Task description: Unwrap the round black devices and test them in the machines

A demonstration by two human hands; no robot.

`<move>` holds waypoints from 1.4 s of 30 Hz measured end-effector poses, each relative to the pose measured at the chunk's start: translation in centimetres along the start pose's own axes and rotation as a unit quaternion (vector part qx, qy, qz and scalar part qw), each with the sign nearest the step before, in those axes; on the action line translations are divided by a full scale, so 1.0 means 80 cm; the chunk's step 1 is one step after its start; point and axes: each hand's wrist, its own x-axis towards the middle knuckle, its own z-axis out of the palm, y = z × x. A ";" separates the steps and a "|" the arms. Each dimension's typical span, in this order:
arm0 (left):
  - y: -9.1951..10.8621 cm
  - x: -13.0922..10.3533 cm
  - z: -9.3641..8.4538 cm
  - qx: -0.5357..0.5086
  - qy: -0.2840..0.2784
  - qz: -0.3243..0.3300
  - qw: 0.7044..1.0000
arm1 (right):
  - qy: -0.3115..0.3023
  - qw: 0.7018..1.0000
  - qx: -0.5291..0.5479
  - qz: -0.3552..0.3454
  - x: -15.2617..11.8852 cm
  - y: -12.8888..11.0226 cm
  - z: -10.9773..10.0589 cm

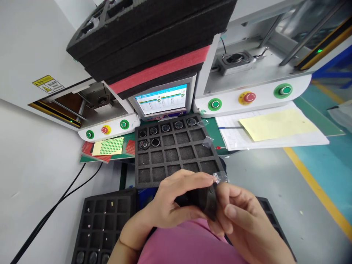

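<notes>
In front of my chest, my left hand [172, 200] is closed around a black round part [209, 201] that looks like a watch case, tilted up on its edge. My right hand [244, 216] is closed at the other side of it, fingertips against its rim. A piece of clear film [220, 177] shows by my left fingertips. Just beyond my hands lies a black foam tray [136, 165] with square pockets. Round watch-like parts [165, 128] fill its back row, and two more sit in the second row at the left.
A screen [162, 101] stands behind the tray, under stacked foam trays [154, 40]. Machines with green and red buttons [249, 97] flank it. Papers [277, 126] lie right, a green-dot sticker sheet [111, 146] left. Another foam tray [106, 212] is lower left.
</notes>
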 end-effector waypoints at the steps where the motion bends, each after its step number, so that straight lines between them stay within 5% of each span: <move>1: 0.000 0.000 0.000 0.011 0.000 0.011 1.000 | -0.002 1.000 -0.001 0.006 0.000 0.000 0.000; 7: 0.001 0.003 -0.001 0.035 -0.023 0.020 0.999 | -0.011 0.999 -0.029 0.040 -0.003 0.000 -0.003; 13: -0.006 0.008 0.005 0.040 0.030 0.103 0.993 | -0.030 0.998 -0.011 0.062 -0.004 0.000 -0.003; 35: -0.006 0.008 -0.003 0.074 0.017 0.124 0.989 | -0.031 0.996 0.059 0.060 0.008 0.011 0.002; 38: -0.005 0.006 0.000 0.008 0.024 0.080 0.996 | -0.038 0.997 0.044 0.051 0.008 0.017 0.001; 40: -0.003 0.003 0.005 -0.105 0.053 0.000 0.993 | -0.016 0.999 0.016 -0.023 0.009 0.018 -0.001; 42: -0.001 0.000 0.012 -0.255 0.082 -0.081 0.960 | 0.055 0.987 -0.036 -0.145 0.010 0.016 -0.004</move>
